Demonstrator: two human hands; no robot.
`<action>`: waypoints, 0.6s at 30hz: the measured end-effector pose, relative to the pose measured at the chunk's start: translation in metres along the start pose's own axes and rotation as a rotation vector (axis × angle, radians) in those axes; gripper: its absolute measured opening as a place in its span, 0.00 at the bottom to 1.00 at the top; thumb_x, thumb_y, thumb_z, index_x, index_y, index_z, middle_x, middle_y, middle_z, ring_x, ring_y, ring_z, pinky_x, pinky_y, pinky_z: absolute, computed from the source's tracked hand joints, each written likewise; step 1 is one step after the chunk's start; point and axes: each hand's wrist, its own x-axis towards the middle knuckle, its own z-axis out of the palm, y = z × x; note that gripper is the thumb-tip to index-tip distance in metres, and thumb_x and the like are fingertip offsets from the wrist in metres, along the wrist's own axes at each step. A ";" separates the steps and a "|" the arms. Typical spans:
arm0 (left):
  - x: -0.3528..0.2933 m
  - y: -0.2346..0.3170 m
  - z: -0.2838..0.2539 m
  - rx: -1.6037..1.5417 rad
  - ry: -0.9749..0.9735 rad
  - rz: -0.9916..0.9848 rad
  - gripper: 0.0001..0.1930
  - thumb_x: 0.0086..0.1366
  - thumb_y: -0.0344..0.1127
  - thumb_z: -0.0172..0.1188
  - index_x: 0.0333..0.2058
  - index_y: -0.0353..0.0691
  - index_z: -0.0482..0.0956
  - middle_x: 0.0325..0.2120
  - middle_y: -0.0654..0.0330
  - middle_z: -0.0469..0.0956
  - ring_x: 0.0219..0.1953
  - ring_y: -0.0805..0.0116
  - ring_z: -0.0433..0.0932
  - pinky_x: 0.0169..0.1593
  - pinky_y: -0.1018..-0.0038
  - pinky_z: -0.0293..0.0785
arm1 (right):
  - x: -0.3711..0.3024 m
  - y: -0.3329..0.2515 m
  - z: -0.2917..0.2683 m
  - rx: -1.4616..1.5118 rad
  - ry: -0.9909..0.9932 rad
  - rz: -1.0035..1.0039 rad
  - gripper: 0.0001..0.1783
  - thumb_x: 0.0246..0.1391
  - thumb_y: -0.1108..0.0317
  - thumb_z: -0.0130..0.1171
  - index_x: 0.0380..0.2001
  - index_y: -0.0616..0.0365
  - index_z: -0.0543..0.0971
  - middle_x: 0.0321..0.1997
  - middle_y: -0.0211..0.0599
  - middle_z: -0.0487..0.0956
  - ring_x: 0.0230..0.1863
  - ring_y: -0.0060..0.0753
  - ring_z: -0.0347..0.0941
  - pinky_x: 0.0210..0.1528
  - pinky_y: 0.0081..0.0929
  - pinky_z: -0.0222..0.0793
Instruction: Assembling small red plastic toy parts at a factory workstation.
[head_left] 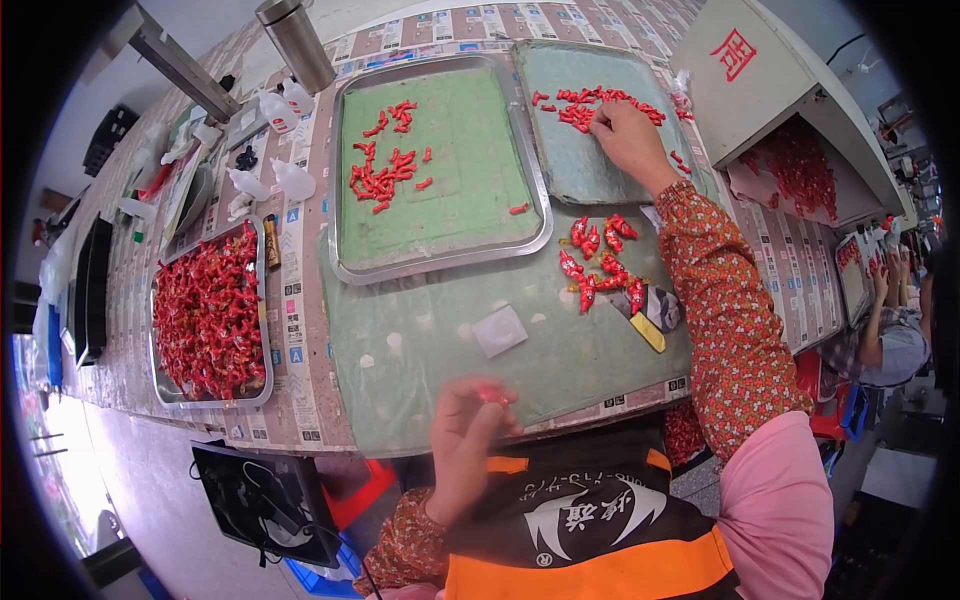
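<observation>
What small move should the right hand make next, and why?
Probably close the right hand on one small red piece and draw it back. That hand lies stretched out on the far grey-green mat among the loose pieces, while the left hand holds a red piece near the body.

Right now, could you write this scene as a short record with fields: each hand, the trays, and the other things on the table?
left hand: left hand near the table edge, pinching a small red piece
right hand: right hand stretched out, fingers on small red pieces on a far teal mat
middle tray: metal tray with green liner, scattered red pieces inside
left tray: metal tray full of red pieces
near mat: loose red pieces, a white square piece
</observation>
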 end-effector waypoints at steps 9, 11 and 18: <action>0.000 0.001 0.000 0.030 -0.033 0.024 0.11 0.70 0.30 0.52 0.49 0.37 0.68 0.42 0.55 0.76 0.35 0.76 0.74 0.41 0.75 0.78 | -0.002 -0.004 0.004 -0.030 0.033 -0.049 0.07 0.51 0.69 0.60 0.30 0.62 0.77 0.31 0.43 0.78 0.37 0.44 0.75 0.40 0.39 0.70; 0.000 0.001 0.001 0.015 -0.036 0.014 0.11 0.69 0.28 0.52 0.49 0.38 0.69 0.42 0.57 0.75 0.36 0.76 0.74 0.42 0.75 0.77 | -0.005 -0.004 0.005 0.001 0.038 -0.058 0.07 0.50 0.70 0.60 0.30 0.62 0.76 0.31 0.43 0.77 0.37 0.44 0.75 0.40 0.39 0.70; -0.001 0.000 0.000 0.027 -0.035 0.033 0.11 0.70 0.30 0.53 0.49 0.36 0.68 0.42 0.55 0.76 0.35 0.76 0.74 0.41 0.75 0.77 | -0.029 -0.031 -0.025 0.226 -0.029 -0.072 0.06 0.51 0.74 0.59 0.30 0.62 0.71 0.27 0.37 0.74 0.27 0.30 0.71 0.32 0.28 0.68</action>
